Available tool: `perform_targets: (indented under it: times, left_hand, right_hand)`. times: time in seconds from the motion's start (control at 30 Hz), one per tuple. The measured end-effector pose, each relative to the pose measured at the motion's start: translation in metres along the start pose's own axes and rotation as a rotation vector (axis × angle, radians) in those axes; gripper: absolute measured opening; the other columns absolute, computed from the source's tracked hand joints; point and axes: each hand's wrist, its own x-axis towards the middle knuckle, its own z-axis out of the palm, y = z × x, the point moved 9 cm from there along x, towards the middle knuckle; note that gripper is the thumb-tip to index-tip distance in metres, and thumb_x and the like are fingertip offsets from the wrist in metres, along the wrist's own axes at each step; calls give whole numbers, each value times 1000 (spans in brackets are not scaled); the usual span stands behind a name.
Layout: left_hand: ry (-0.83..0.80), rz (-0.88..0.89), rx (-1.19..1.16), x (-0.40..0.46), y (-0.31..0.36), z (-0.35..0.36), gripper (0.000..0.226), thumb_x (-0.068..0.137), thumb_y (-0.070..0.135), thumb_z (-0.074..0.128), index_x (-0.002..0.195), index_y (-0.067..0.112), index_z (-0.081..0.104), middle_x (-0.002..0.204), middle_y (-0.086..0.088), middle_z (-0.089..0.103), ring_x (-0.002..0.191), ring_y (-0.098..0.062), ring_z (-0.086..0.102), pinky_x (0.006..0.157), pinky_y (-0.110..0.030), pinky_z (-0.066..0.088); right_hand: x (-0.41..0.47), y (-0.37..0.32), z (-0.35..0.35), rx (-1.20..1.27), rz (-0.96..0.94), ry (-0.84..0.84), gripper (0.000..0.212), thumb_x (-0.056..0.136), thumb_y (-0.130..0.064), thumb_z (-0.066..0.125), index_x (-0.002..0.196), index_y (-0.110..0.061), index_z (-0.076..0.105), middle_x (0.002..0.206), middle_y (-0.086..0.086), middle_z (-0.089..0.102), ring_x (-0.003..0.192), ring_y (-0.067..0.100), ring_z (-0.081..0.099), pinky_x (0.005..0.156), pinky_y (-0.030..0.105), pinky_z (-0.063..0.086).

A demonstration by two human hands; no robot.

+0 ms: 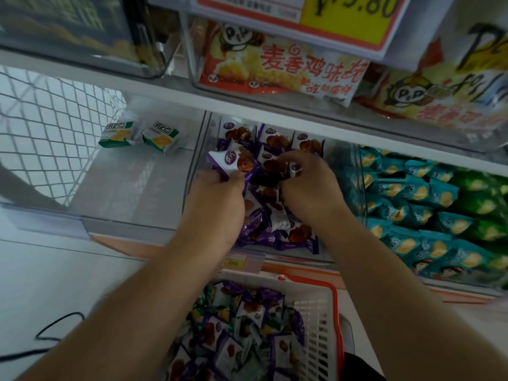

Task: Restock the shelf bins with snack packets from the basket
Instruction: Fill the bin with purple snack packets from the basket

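Overhead, price tag (349,12) w/ "9.80"

We count two green cracker packets (138,136) left of the purple-packet bin (198,171), one basket (336,320) below it, and two hands.

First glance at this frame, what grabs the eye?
Both hands work in the middle bin of purple packets: the left hand grips one purple packet, the right hand pinches another. Below, a white basket with an orange rim holds mixed packets; top centre hangs a yellow price tag.
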Motion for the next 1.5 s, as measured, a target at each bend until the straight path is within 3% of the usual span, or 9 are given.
perform_targets:
  times: [0.13,0.3,0.4,0.5,0.6,0.7,0.83,1.17,1.5]
  left_hand:
    - [-75,18,113,7,5,5,24,104,31,56,91,15,68,93,-15,76,83,-34,74,85,-61,59]
    - [-194,151,450,15,19,23,35,104,32,52,85,4,60,80,-14,58,78,-35,57,84,-58,54]
    - [-220,216,500,18,17,33,31,105,34,49,91,10,61,81,-4,57,89,-41,62,79,-47,51]
    - [-213,287,575,16,16,35,28,106,43,46,107,19,61,91,8,60,83,-11,59,68,-31,42]
    - [-220,471,769,15,21,38,30,106,43,44,127,27,59,129,5,52,119,-17,50,99,-34,43]
    - [-315,504,904,26,7,46,51,107,50,33,147,24,53,164,5,29,150,-15,22,123,-28,14]
    - [-368,481,1016,41,-17,50,91,87,77,-1,151,33,46,173,4,9,158,-8,-5,129,-45,10]
    - [-249,369,1136,32,-15,46,74,101,68,17,165,31,12,169,5,-26,156,-19,-21,126,-46,-5]
    - [-145,509,1026,30,-1,42,58,104,59,37,155,32,31,170,-2,5,156,-25,3,124,-50,15]
  right_hand:
    - [-18,-36,-3,-141,-353,-161,84,76,3,70,149,-34,50,151,-10,44,142,12,38,110,13,36]
    - [-31,-53,-16,-304,-640,-2,59,79,-17,88,133,-16,66,133,1,65,121,5,42,99,-2,22]
    - [-24,-48,-20,-275,-548,5,47,79,-12,85,122,-14,66,118,-2,66,109,7,52,85,10,36]
    - [-16,-36,-28,-384,-385,144,54,79,-2,73,129,-16,59,119,4,66,109,25,62,88,34,54]
    - [-13,-29,-24,-604,-219,196,61,79,1,67,130,-25,48,120,9,59,98,35,65,72,45,59]
    - [-12,-17,-11,-725,-60,139,63,85,-4,69,137,-27,40,134,11,46,97,39,65,63,42,53]
    - [-9,-1,0,-733,31,77,55,89,-16,73,136,-14,44,147,11,33,118,36,57,78,44,54]
    - [-16,-5,18,-681,-68,-63,25,91,-24,61,113,-12,65,146,-1,43,122,24,56,87,45,60]
    - [-10,6,14,-505,-134,-127,60,91,-27,67,148,-19,50,171,-3,15,154,25,25,122,41,35]
